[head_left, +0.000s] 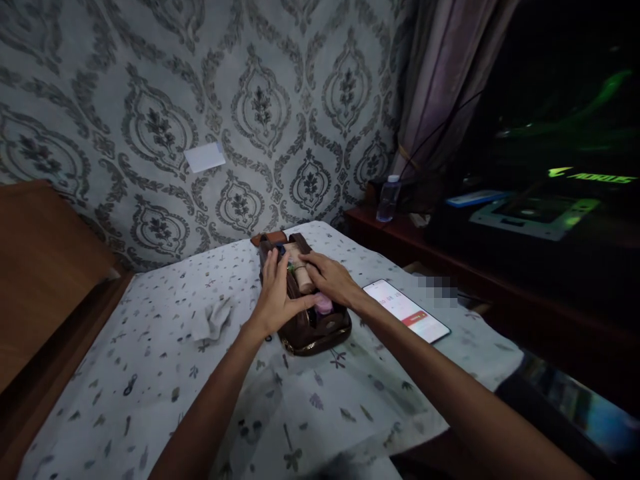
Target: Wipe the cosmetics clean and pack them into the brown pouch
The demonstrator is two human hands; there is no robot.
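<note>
While, in the head view, the left grip [273, 299] is spread over the open brown bag [320, 341] beneath it, the right grip [329, 276] rests on a beige tube [303, 281], pinching unclear; tube and pink item [324, 305] already sit inside, what remains unknown.

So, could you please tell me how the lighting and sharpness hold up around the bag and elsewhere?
Head view: dim overall, the brown bag dark and its contents soft in detail under the left hand and right hand; head view: the phone glows brightly beside a pixelated patch; head view, right: green glow on a near-black panel.
</note>
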